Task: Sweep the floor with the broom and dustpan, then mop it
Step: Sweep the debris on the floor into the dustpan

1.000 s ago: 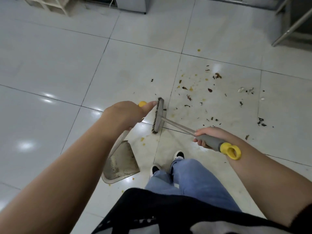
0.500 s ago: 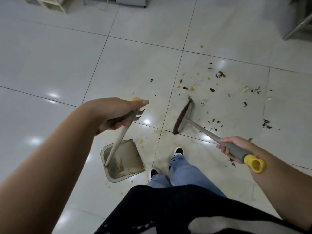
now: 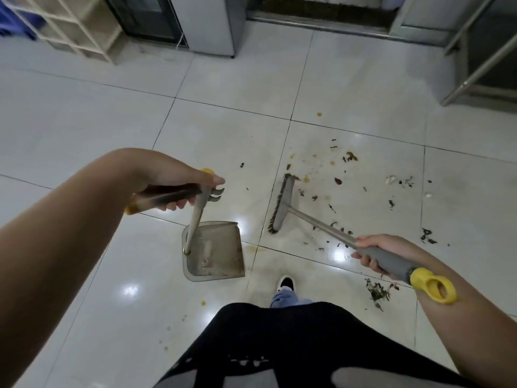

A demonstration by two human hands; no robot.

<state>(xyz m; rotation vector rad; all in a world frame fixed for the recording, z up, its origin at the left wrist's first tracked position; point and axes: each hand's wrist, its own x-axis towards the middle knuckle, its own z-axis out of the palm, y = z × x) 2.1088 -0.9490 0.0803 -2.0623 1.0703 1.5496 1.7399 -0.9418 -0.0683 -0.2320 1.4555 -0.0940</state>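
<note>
Two tools have separated: the grey plastic dustpan (image 3: 215,252), its upright handle gripped by the left hand (image 3: 179,186), now sits flat left of the grey-handled broom (image 3: 282,203), which the right hand (image 3: 377,253) clasps. Scattered dark debris (image 3: 340,180) remains unswept; mopping is far off.

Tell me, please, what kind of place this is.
Probably an indoor utility or storage room: glossy pale grey floor tiles, a cream open-cubby wooden shelf by the wall, and a grey metal cabinet beside a doorway.
</note>
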